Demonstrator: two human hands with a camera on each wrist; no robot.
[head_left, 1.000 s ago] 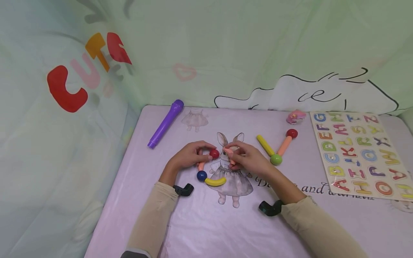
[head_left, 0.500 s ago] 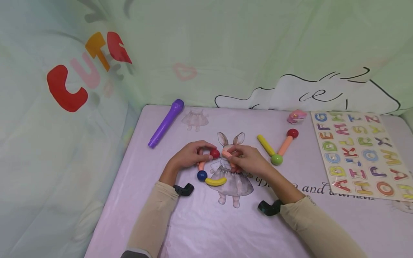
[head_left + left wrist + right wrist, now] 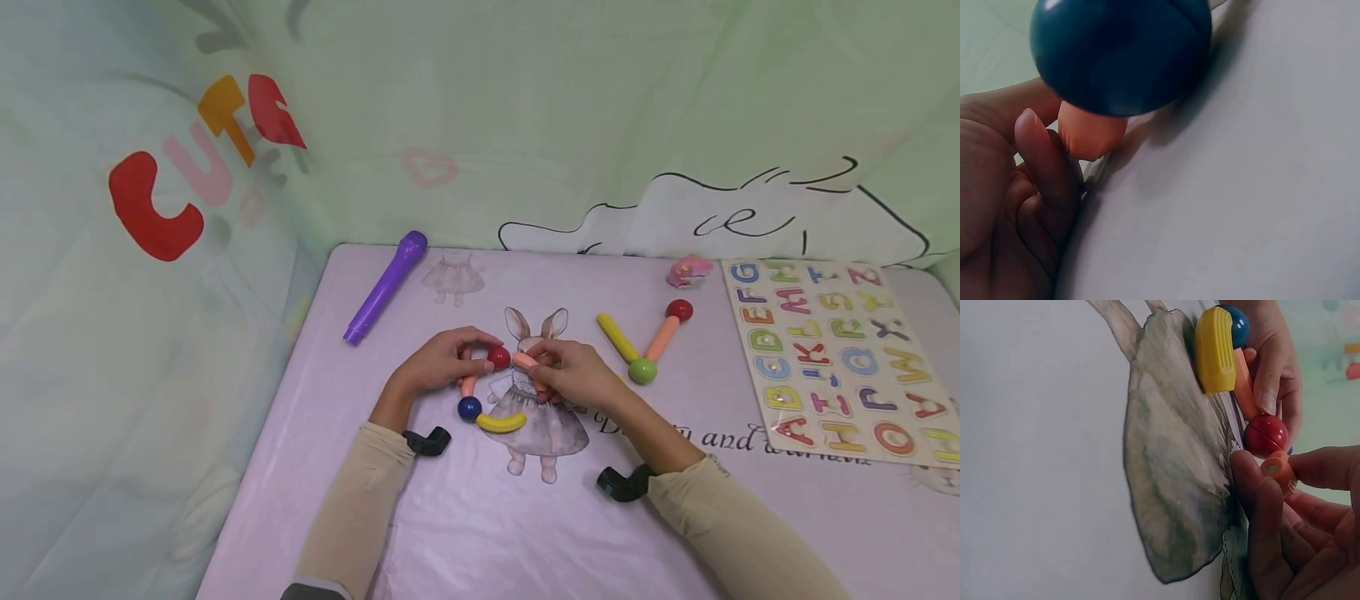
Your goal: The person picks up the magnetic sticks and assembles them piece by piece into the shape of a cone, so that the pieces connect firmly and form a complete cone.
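In the head view my left hand (image 3: 444, 360) pinches a red ball (image 3: 498, 358) between thumb and fingers. An orange rod (image 3: 1244, 384) joins that ball to a blue ball (image 3: 469, 408), and a curved yellow rod (image 3: 501, 422) extends from the blue one. My right hand (image 3: 577, 373) holds a short orange piece (image 3: 525, 360) by thumb and fingertips, its end facing the red ball from close by. The right wrist view shows the pinched piece (image 3: 1279, 470) right beside the red ball. Up close in the left wrist view, the blue ball (image 3: 1121, 56) hides part of the orange rod.
To the right lies a V of a yellow rod (image 3: 617, 337), a green ball (image 3: 642, 370), another orange rod (image 3: 663, 339) and a red ball (image 3: 679, 310). Beyond are a pink toy (image 3: 688, 272) and an alphabet board (image 3: 828, 333). A purple toy microphone (image 3: 386, 287) lies back left.
My right hand has lowered slightly and turned the orange piece so its end points toward the red ball. The left hand and its joined pieces have stayed in place.
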